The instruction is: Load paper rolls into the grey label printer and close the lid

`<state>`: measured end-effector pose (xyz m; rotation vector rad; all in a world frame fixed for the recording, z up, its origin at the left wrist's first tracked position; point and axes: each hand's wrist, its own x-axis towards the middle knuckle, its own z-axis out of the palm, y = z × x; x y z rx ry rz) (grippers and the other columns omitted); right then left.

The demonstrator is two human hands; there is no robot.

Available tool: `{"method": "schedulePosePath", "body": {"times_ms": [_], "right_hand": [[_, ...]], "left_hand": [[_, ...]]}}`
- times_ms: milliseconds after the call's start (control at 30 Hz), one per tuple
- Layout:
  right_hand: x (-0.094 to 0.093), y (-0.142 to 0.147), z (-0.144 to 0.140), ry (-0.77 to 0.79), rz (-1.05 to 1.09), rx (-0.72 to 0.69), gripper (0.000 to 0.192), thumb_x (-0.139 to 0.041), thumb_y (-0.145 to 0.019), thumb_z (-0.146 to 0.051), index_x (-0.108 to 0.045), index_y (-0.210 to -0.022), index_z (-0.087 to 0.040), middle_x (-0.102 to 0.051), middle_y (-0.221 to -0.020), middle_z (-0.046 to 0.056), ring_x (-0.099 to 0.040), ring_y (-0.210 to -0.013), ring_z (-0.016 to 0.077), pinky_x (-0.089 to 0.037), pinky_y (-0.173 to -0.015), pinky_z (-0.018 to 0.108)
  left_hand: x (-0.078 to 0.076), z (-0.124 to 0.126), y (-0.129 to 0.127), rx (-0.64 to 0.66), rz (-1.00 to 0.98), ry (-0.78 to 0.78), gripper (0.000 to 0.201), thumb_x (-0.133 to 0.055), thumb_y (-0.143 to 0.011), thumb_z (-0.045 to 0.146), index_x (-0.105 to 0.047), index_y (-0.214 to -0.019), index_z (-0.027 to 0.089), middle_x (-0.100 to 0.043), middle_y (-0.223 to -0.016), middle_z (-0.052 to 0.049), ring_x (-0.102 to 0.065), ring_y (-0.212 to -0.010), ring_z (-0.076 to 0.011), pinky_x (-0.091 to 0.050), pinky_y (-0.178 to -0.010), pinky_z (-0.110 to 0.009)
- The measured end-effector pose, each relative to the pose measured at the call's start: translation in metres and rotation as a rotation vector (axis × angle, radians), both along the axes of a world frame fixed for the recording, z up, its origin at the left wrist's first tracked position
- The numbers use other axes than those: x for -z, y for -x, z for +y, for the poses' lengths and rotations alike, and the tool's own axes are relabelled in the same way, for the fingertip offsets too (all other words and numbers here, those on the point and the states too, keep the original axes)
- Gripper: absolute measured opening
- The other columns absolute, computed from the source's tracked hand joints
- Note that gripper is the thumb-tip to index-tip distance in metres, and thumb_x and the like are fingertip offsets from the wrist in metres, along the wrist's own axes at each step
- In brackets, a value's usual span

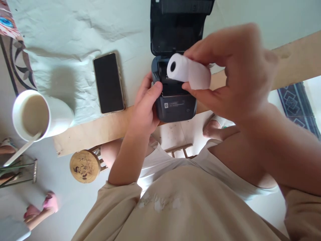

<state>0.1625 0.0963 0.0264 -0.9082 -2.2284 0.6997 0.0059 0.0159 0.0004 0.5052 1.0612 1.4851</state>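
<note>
A small dark printer (175, 107) stands at the table's near edge with its lid (178, 25) swung open and back. My left hand (145, 103) grips the printer's left side, thumb on its top edge. My right hand (233, 70) holds a white paper roll (189, 72) between thumb and fingers, just above the open paper bay, with the roll's hollow core facing left.
A black phone (108, 83) lies face up left of the printer on a pale wrinkled cloth (62, 40). A white cup (37, 115) with a spoon sits at the far left. A round wooden stool (85, 166) stands below the table edge. Another person's feet (40, 209) show at lower left.
</note>
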Motion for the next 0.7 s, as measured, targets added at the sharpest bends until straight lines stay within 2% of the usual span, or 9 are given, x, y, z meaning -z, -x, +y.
{"method": "schedulePosePath", "body": {"times_ms": [100, 200, 267, 333, 433, 533, 633, 700], "right_hand": [[-0.002, 0.008, -0.006, -0.236, -0.047, 0.037, 0.01, -0.055, -0.088, -0.021, -0.06, -0.096, -0.022, -0.068, -0.108, -0.003, -0.064, -0.101, 0.0104, -0.049, -0.086, 0.025], [0.004, 0.009, -0.002, -0.384, -0.079, 0.019, 0.014, -0.048, -0.087, -0.011, -0.058, -0.091, -0.02, -0.069, -0.108, -0.004, -0.067, -0.1, 0.0096, -0.05, -0.079, 0.023], [0.007, 0.008, 0.002, -0.409, -0.089, -0.04, 0.013, -0.048, -0.085, -0.01, -0.056, -0.086, -0.02, -0.068, -0.111, -0.006, -0.067, -0.097, 0.0092, -0.049, -0.073, 0.023], [0.008, 0.006, 0.003, -0.415, -0.096, -0.07, 0.013, -0.048, -0.086, -0.012, -0.058, -0.083, -0.02, -0.068, -0.11, -0.006, -0.066, -0.097, 0.0103, -0.049, -0.077, 0.026], [0.005, 0.003, -0.002, -0.462, -0.033, -0.069, 0.017, -0.047, -0.088, -0.02, -0.061, -0.08, -0.023, -0.066, -0.09, -0.001, -0.06, -0.085, 0.0119, -0.043, -0.077, 0.031], [0.004, 0.0, -0.011, -0.516, 0.088, -0.154, 0.01, -0.052, -0.085, -0.021, -0.059, -0.079, -0.023, -0.058, -0.076, 0.0, -0.049, -0.07, 0.0104, -0.033, -0.068, 0.03], [0.006, -0.003, -0.014, -0.511, 0.046, -0.282, 0.003, -0.059, -0.084, -0.023, -0.057, -0.082, -0.023, -0.062, -0.08, -0.003, -0.051, -0.074, 0.0116, -0.031, -0.069, 0.032], [0.006, -0.006, -0.013, -0.473, -0.011, -0.344, 0.008, -0.062, -0.086, -0.032, -0.058, -0.086, -0.024, -0.064, -0.085, -0.003, -0.055, -0.079, 0.0125, -0.035, -0.073, 0.034]], "left_hand": [[-0.001, 0.0, -0.001, 0.005, 0.005, 0.001, 0.022, -0.063, -0.088, 0.034, -0.062, -0.109, 0.028, -0.071, -0.107, 0.001, -0.048, -0.138, -0.0261, -0.049, -0.108, -0.035], [-0.003, -0.001, -0.003, 0.01, -0.006, -0.006, 0.021, -0.062, -0.088, 0.03, -0.061, -0.109, 0.028, -0.071, -0.109, 0.0, -0.05, -0.136, -0.0267, -0.051, -0.106, -0.036], [-0.005, 0.0, -0.006, -0.012, -0.012, -0.019, 0.019, -0.06, -0.088, 0.028, -0.061, -0.107, 0.025, -0.07, -0.107, -0.002, -0.053, -0.134, -0.0266, -0.052, -0.104, -0.036], [-0.008, 0.0, -0.01, -0.046, -0.005, -0.011, 0.017, -0.058, -0.088, 0.027, -0.06, -0.105, 0.024, -0.071, -0.1, -0.002, -0.055, -0.132, -0.0257, -0.053, -0.102, -0.035], [-0.008, -0.001, -0.012, -0.066, -0.005, -0.015, 0.017, -0.059, -0.087, 0.029, -0.06, -0.103, 0.024, -0.071, -0.092, -0.001, -0.057, -0.129, -0.0239, -0.053, -0.101, -0.032], [-0.005, -0.001, -0.008, 0.024, -0.012, -0.076, 0.026, -0.064, -0.084, 0.041, -0.062, -0.104, 0.024, -0.071, -0.095, -0.003, -0.06, -0.123, -0.0251, -0.054, -0.094, -0.031], [-0.002, -0.002, -0.004, 0.049, 0.059, -0.072, 0.028, -0.071, -0.078, 0.035, -0.064, -0.103, 0.026, -0.07, -0.1, -0.002, -0.065, -0.111, -0.0235, -0.053, -0.081, -0.029], [-0.002, -0.003, -0.004, 0.036, 0.136, -0.03, 0.028, -0.073, -0.074, 0.026, -0.063, -0.101, 0.027, -0.069, -0.098, -0.001, -0.066, -0.102, -0.0208, -0.051, -0.078, -0.027]]}}
